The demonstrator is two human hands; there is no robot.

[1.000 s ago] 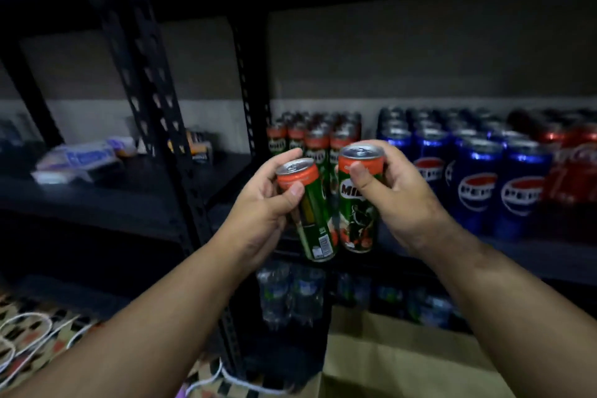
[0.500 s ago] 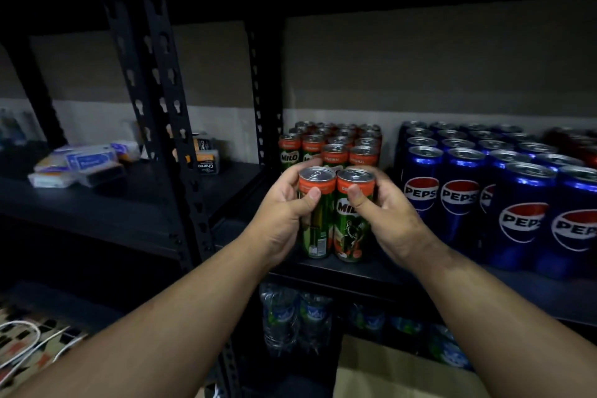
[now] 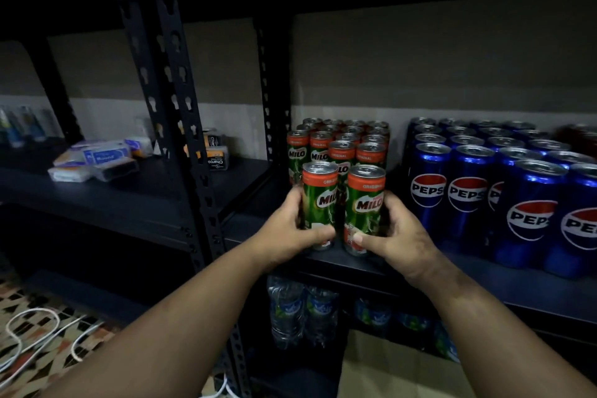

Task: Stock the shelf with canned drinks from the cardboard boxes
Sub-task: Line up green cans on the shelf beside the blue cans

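Observation:
Two green Milo cans stand upright near the front edge of the black shelf [image 3: 339,263]. My left hand [image 3: 289,231] grips the left Milo can [image 3: 319,200] low down, thumb across its front. My right hand [image 3: 395,236] grips the right Milo can [image 3: 365,203] the same way. Behind them stand several rows of Milo cans [image 3: 342,142]. A corner of a cardboard box [image 3: 397,371] shows at the bottom, below the shelf.
Several rows of blue Pepsi cans [image 3: 478,184] fill the shelf to the right. Water bottles [image 3: 300,310] stand on the level below. A black upright post [image 3: 181,126] divides off the left shelf, which holds small packets [image 3: 93,160]. White cables [image 3: 35,333] lie on the patterned floor.
Both hands carried the two Milo cans from mid-air forward and down onto the shelf front. The hands slid from near the can tops down to their lower halves.

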